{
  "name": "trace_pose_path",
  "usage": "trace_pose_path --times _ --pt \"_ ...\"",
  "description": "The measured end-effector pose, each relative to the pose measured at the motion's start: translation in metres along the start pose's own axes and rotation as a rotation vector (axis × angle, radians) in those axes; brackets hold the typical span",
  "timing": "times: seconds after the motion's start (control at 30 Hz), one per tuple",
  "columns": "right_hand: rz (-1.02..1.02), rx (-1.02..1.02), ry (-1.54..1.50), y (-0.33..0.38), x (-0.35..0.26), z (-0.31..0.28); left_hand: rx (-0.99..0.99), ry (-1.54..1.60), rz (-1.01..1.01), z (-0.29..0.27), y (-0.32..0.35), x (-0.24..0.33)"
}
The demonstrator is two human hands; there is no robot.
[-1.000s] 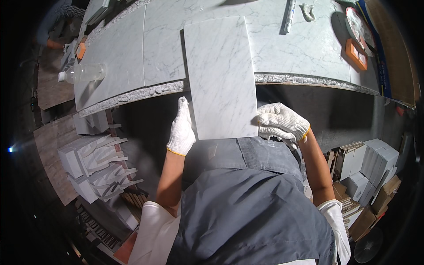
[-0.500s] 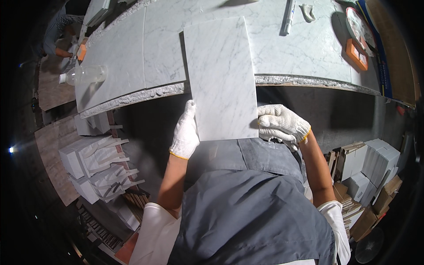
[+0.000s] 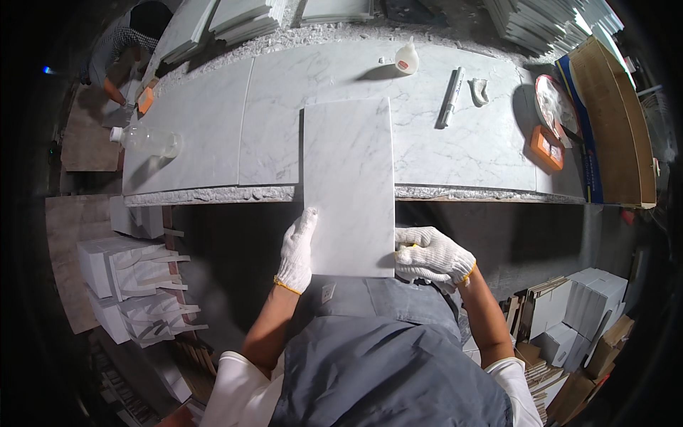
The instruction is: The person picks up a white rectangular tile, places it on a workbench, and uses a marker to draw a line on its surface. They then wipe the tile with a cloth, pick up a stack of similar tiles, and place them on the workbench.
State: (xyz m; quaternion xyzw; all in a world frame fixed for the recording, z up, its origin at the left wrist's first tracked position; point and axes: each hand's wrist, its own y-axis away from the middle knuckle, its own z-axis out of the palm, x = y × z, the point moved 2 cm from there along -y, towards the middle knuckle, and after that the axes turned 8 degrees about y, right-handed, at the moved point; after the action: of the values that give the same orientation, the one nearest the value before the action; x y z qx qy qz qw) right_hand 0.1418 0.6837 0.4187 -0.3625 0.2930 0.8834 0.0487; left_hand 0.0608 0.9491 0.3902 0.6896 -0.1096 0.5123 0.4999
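Note:
A rectangular white marble tile (image 3: 348, 185) with grey veins lies with its far part over the bench and its near end overhanging toward my lap. My left hand (image 3: 299, 249), in a white knit glove, grips its left edge near the close corner, thumb on top. My gloved right hand (image 3: 432, 256) is closed, its curled fingertips against the tile's right edge near the close end. A small yellow spot shows between those fingers; what they hold is mostly hidden. Beneath the tile runs a marble-topped bench (image 3: 277, 78) with a rough front edge.
On the bench are a small white squeeze bottle (image 3: 406, 58), a marker (image 3: 451, 98), an orange box (image 3: 546, 148) and a clear bottle (image 3: 151, 141). A cardboard box (image 3: 610, 121) stands right. Stacked tiles (image 3: 245, 18) lie behind. Another person (image 3: 124, 57) works at far left.
My view has shifted, so the bench and tile sit lower in the picture and the squeeze bottle and back stacks show. Both hands keep their places at the tile's edges.

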Motion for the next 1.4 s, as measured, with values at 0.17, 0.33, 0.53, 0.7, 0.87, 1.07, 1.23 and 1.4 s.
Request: trace_pose_path --times 0.17,0.33,0.53,0.7,0.87,1.07,1.23,1.4 --pt "-0.15 -0.142 0.283 0.005 -0.041 0.034 -0.015 0.194 -0.196 -0.003 -0.002 0.002" --pt "-0.352 -0.212 0.893 -0.026 -0.071 0.09 -0.211 -0.182 0.157 -0.019 0.003 0.001" --pt "-0.331 -0.238 0.959 -0.052 -0.059 0.104 -0.038 -0.084 0.117 -0.04 -0.002 -0.016" --pt "-0.255 -0.194 0.824 -0.05 -0.05 0.08 -0.014 -0.003 0.088 -0.047 -0.014 -0.036" --pt "-0.164 -0.07 0.761 -0.038 -0.052 0.066 -0.485 0.508 -0.294 -0.055 -0.035 -0.05" --pt "-0.252 -0.094 0.632 -0.02 -0.045 0.05 -0.007 -0.234 0.053 -0.025 -0.032 -0.025" --pt "-0.299 0.037 0.621 -0.014 -0.032 0.036 0.111 -0.038 -0.108 -0.011 -0.014 -0.004" --pt "0.039 0.049 0.153 -0.017 -0.014 0.02 -0.069 -0.5 0.133 -0.017 -0.016 -0.008"
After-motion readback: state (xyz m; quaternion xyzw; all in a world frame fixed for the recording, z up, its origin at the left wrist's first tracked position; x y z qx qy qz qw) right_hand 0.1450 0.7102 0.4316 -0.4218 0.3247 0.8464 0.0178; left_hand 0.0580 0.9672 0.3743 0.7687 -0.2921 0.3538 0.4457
